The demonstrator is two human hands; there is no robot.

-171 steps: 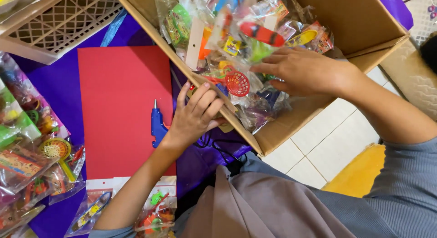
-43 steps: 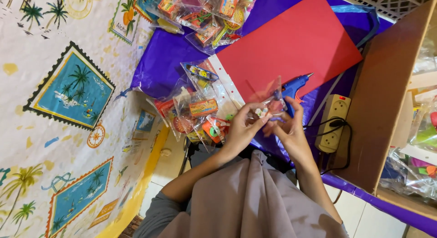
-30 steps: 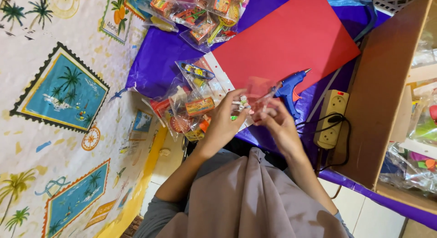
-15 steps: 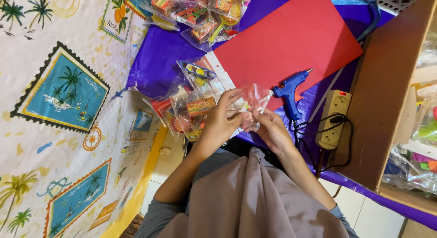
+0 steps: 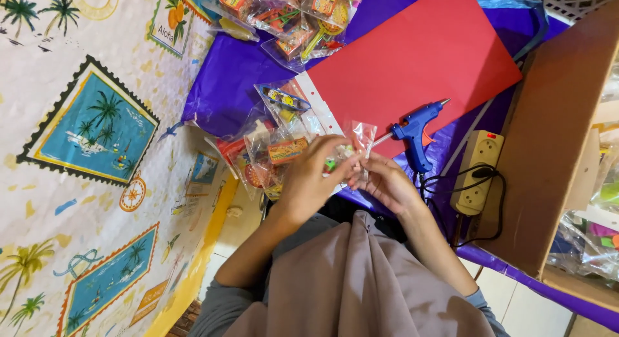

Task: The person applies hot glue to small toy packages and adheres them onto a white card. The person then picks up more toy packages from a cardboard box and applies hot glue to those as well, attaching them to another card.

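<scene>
Both my hands meet just in front of my body over the near edge of a red sheet. My left hand and my right hand together pinch a small clear plastic packet with tiny coloured toys inside; its top sticks up above my fingers. A blue glue gun lies just right of my right hand, nozzle pointing away from me. A heap of clear toy packets lies directly left of my left hand.
A beige power strip with a black cord sits beside the glue gun. An open cardboard box holding more packets stands at the right. More toy packets lie at the top on purple cloth. A palm-print mat covers the left.
My hands were earlier inside the cardboard box; they now hold one small packet near my body. In the last second they drew slightly toward me, uncovering the glue gun.
</scene>
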